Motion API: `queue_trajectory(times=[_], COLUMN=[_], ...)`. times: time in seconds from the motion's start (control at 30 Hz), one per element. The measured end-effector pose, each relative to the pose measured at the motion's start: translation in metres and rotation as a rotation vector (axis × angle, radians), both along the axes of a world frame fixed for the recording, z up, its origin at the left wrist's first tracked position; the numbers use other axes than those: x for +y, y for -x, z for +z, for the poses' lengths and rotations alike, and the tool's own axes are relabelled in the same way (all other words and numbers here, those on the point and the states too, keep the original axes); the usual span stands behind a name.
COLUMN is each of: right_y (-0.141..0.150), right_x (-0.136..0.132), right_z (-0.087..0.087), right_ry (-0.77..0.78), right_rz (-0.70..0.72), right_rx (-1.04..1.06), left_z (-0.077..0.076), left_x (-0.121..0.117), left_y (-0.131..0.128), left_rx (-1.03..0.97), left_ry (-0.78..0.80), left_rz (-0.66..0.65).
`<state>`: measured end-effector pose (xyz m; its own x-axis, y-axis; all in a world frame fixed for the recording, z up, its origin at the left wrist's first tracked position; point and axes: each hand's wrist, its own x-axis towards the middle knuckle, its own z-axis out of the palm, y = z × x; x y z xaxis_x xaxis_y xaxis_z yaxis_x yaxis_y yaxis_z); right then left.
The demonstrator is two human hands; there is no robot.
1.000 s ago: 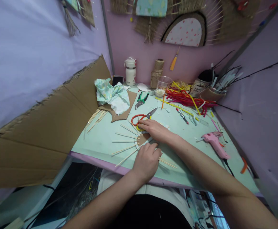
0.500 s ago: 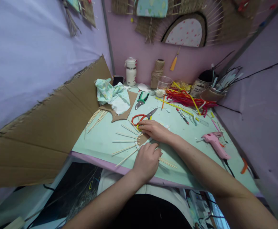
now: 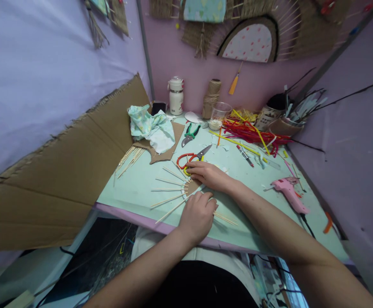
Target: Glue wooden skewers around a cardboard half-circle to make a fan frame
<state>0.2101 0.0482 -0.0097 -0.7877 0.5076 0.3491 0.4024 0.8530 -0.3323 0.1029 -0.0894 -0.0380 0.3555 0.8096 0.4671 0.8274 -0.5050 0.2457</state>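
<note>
A small brown cardboard piece point(image 3: 192, 186) lies flat on the table, with several thin wooden sticks point(image 3: 170, 199) fanning out from its rounded, white-edged side. My left hand point(image 3: 197, 217) is closed over the cardboard's near edge, its fingers curled down. Loose sticks point(image 3: 225, 218) poke out to the right from beneath it. At the far edge, my right hand point(image 3: 208, 174) has its fingers pressed together around a stick end; the fingertips hide the exact contact. Red-and-yellow-handled scissors point(image 3: 186, 159) lie just beyond the right fingers.
Beyond are green-handled pruners point(image 3: 190, 135), crumpled cloth point(image 3: 152, 128) on cardboard, a plastic cup point(image 3: 220, 116) and red pipe cleaners point(image 3: 250, 133). A pink glue gun point(image 3: 289, 193) lies right, past a marker point(image 3: 245, 156). A large cardboard sheet point(image 3: 61, 171) leans at left.
</note>
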Motion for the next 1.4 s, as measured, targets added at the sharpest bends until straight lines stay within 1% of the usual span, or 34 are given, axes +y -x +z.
queue_trajectory(times=[0.2, 0.53, 1.0, 1.4], right_y=[-0.001, 0.002, 0.004, 0.002], right_x=[0.0, 0.0, 0.002, 0.004], right_z=[0.0, -0.005, -0.009, -0.013], right_ry=[0.045, 0.035, 0.065, 0.074], right_rz=[-0.006, -0.045, -0.041, 0.043], right_rx=[0.015, 0.024, 0.057, 0.127], left_z=[0.001, 0.002, 0.003, 0.003], left_x=[0.0, 0.0, -0.001, -0.001], left_y=[0.0, 0.0, 0.001, 0.001], left_rx=[0.002, 0.026, 0.028, 0.026], left_ry=[0.013, 0.03, 0.027, 0.024], left_rz=[-0.006, -0.007, -0.008, -0.007])
